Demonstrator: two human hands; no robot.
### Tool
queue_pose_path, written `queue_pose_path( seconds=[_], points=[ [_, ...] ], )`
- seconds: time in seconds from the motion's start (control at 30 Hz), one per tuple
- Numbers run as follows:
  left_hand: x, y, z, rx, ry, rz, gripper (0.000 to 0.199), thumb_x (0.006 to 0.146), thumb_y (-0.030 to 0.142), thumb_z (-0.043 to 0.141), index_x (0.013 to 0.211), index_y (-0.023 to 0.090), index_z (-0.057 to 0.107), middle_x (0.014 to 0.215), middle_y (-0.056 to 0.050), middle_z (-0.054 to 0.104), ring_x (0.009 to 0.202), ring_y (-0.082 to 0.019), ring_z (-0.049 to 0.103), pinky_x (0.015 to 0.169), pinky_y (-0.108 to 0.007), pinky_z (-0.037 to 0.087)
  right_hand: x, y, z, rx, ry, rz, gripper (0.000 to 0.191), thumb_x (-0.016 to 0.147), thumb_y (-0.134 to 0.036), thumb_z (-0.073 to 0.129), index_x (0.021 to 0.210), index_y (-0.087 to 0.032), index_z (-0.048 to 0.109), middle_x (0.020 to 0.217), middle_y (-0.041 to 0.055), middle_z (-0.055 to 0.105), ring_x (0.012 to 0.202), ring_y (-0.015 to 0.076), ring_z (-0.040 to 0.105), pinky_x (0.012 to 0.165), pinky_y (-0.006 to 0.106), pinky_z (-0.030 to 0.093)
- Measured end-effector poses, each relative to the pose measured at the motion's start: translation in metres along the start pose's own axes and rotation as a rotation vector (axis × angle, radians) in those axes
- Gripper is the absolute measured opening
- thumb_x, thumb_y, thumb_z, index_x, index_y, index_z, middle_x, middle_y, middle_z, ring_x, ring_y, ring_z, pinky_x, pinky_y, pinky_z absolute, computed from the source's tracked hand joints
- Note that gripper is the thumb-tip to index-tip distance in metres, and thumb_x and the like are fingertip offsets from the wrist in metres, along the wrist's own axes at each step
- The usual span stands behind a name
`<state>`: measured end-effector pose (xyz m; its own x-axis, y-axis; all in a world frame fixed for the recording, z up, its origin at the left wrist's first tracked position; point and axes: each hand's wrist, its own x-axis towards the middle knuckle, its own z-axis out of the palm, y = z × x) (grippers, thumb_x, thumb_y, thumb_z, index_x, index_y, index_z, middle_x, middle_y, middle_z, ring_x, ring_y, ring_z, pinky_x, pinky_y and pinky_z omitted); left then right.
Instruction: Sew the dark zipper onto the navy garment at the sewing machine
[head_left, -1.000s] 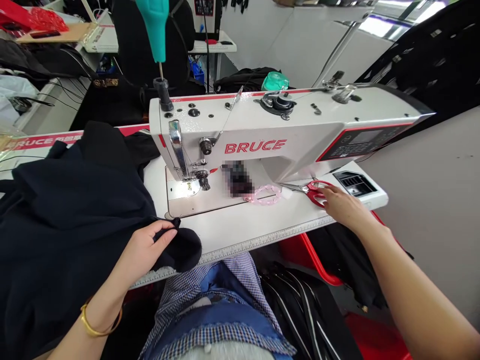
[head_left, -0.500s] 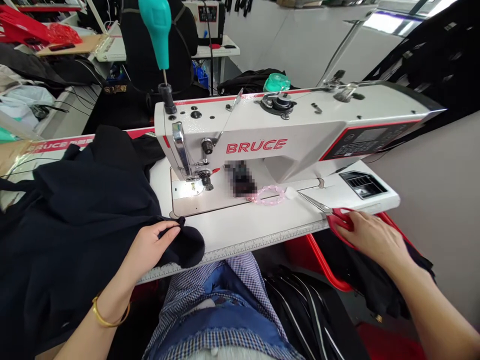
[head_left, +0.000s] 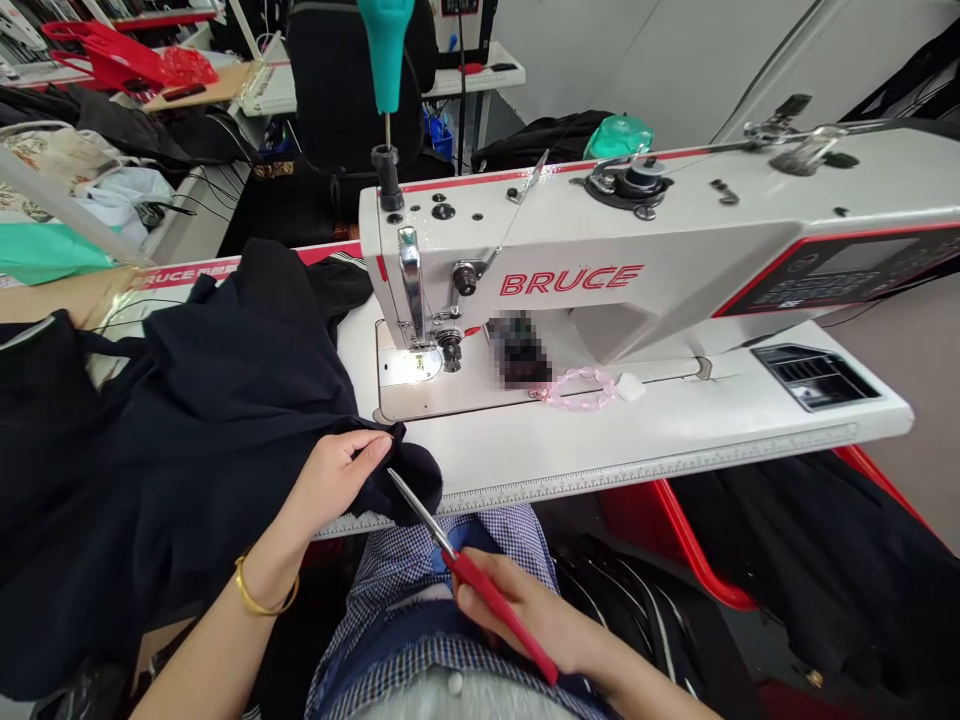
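Note:
My left hand (head_left: 341, 480) pinches the edge of a dark navy garment (head_left: 240, 400), which spreads over the left end of the sewing table and hangs down its front. In my right hand (head_left: 517, 610) is a pair of red-handled scissors (head_left: 427, 520). Their blades point up and left, the tips close to the pinched cloth by my left fingertips. Whether the tips touch the cloth I cannot tell. Behind both hands stands a white sewing machine (head_left: 570, 240), its needle area lit and no cloth under it.
On the white table (head_left: 510, 450) lie a pink beaded loop (head_left: 581, 390), a white piece (head_left: 630, 387) and a blurred-out item (head_left: 520, 350). A teal screwdriver (head_left: 386, 60) stands in the machine's top. Below right is a red bin (head_left: 697, 550) with black cloth.
My right hand has brought the scissors from the table's right side across to the left, near the garment edge. My left hand keeps its pinch. The view has shifted somewhat.

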<state>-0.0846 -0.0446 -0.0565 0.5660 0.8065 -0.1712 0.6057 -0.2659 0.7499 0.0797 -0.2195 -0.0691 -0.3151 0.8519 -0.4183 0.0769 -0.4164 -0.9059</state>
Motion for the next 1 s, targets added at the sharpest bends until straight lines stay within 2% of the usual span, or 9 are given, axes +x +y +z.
queue_pose_path(
  seconds=[0.27, 0.43, 0.63, 1.0],
  points=[
    [0.000, -0.006, 0.000, 0.008, -0.012, -0.001, 0.037, 0.082, 0.048, 0.046, 0.087, 0.019, 0.069, 0.087, 0.000, 0.070, 0.077, -0.019, 0.062, 0.066, -0.024, 0.046, 0.012, 0.013, 0.001, -0.018, 0.097, 0.026, 0.033, 0.090, -0.046, 0.036, 0.070, -0.019, 0.035, 0.061, -0.0045, 0.036, 0.051, 0.0068, 0.038, 0.047, 0.019, 0.031],
    [0.000, -0.004, 0.000, -0.023, -0.030, -0.001, 0.037, 0.082, 0.047, 0.046, 0.086, 0.019, 0.068, 0.092, -0.001, 0.069, 0.082, -0.019, 0.062, 0.071, -0.024, 0.046, 0.013, 0.016, 0.002, -0.037, 0.094, 0.041, 0.032, 0.090, -0.042, 0.038, 0.069, -0.019, 0.034, 0.059, -0.0052, 0.036, 0.051, 0.0065, 0.037, 0.047, 0.019, 0.031],
    [-0.001, -0.002, -0.001, -0.013, -0.042, -0.015, 0.036, 0.082, 0.047, 0.045, 0.084, 0.019, 0.068, 0.086, 0.000, 0.069, 0.078, -0.017, 0.062, 0.067, -0.023, 0.045, 0.016, 0.016, 0.002, -0.013, 0.113, 0.045, 0.031, 0.090, -0.040, 0.038, 0.069, -0.018, 0.034, 0.060, -0.0050, 0.035, 0.052, 0.0062, 0.037, 0.047, 0.019, 0.030],
    [-0.001, -0.002, 0.000, -0.012, -0.042, 0.001, 0.037, 0.083, 0.047, 0.044, 0.083, 0.018, 0.067, 0.083, 0.001, 0.069, 0.073, -0.015, 0.061, 0.064, -0.021, 0.044, 0.018, 0.021, 0.005, 0.068, 0.121, 0.048, 0.035, 0.089, -0.049, 0.039, 0.071, -0.018, 0.035, 0.061, -0.0053, 0.034, 0.049, 0.0054, 0.038, 0.045, 0.018, 0.031]
  ],
)
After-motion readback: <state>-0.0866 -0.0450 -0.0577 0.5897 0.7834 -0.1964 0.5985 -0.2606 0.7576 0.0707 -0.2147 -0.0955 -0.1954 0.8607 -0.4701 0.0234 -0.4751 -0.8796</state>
